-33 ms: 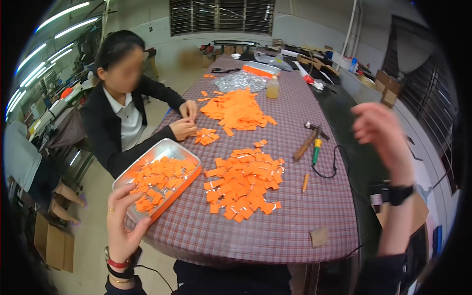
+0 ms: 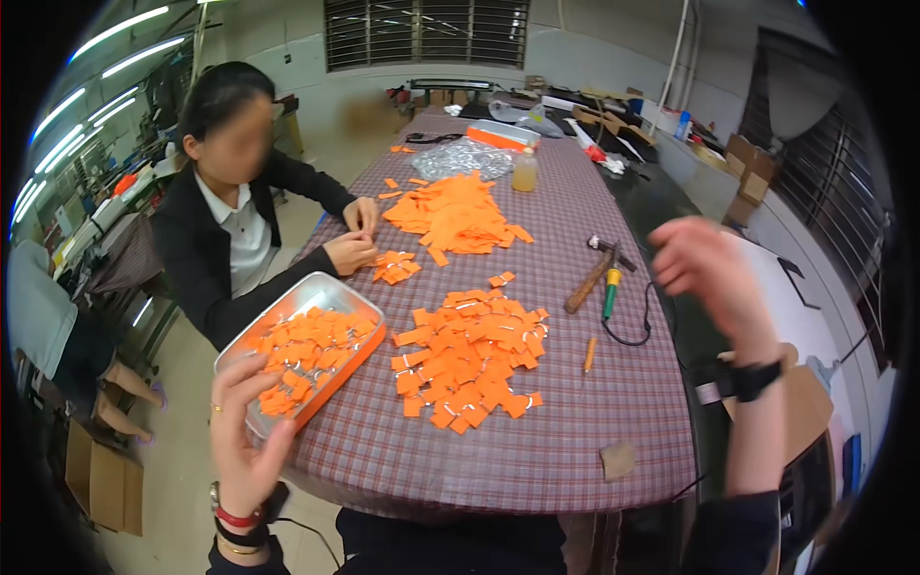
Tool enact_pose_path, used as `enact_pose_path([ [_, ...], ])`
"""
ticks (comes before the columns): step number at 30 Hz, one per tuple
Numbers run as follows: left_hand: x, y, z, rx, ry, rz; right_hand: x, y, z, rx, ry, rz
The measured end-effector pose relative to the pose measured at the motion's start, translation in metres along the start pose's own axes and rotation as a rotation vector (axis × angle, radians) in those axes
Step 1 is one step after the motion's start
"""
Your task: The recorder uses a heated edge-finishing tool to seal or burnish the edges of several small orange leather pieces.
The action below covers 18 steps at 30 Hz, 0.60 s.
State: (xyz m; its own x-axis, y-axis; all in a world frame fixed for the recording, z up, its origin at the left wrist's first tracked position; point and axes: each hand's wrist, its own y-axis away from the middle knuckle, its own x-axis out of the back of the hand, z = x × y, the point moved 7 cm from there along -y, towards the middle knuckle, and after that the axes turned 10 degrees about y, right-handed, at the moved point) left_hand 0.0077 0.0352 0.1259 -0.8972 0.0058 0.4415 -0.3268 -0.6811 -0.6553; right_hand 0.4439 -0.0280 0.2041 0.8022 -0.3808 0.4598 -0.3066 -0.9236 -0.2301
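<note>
My left hand (image 2: 241,422) grips the near corner of an orange-sided metal tray (image 2: 377,331), its fingers by one rim and the thumb by the other. Inside the tray lie many small orange fabric tabs (image 2: 321,337) with silvery metal bits. The tray sits at the table's left edge. My right hand (image 2: 707,273), slightly blurred, hovers over the right side with fingers loosely bent and apart, and no object shows in it. Nearest to it are a wooden-handled hammer (image 2: 586,285) and a green-and-yellow corded tool (image 2: 610,292). A heap of orange tabs (image 2: 470,359) covers the middle of the checked tablecloth (image 2: 556,450).
Across the left edge a co-worker's hands (image 2: 356,235) work beside a small tab pile (image 2: 395,267). Farther back are orange strips (image 2: 455,216), a bottle of yellowish liquid (image 2: 524,170), clear plastic (image 2: 460,160) and another tray (image 2: 503,134). A pencil-like stick (image 2: 589,355) and brown scrap (image 2: 618,460) lie right.
My right hand has moved left and slightly down. The whole view has shifted a little; my left hand stays at the tray's corner.
</note>
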Motion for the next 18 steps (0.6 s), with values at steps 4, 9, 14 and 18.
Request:
enact_pose_path([
  [4, -0.074, -0.026, 0.021, 0.09, 0.542, -0.186, -0.049, 0.002, 0.129, -0.17, 0.228, -0.166],
  [9, -0.126, -0.046, 0.01, 0.171, 0.847, -0.281, -0.074, 0.014, 0.176, -0.238, 0.95, -0.004],
  [14, -0.14, -0.039, -0.013, 0.215, 0.795, -0.312, -0.092, 0.022, 0.192, -0.05, 0.864, -0.045],
  [18, -0.138, -0.035, -0.041, 0.441, 0.942, -0.261, -0.094, -0.011, 0.167, -0.063, 0.794, -0.128],
])
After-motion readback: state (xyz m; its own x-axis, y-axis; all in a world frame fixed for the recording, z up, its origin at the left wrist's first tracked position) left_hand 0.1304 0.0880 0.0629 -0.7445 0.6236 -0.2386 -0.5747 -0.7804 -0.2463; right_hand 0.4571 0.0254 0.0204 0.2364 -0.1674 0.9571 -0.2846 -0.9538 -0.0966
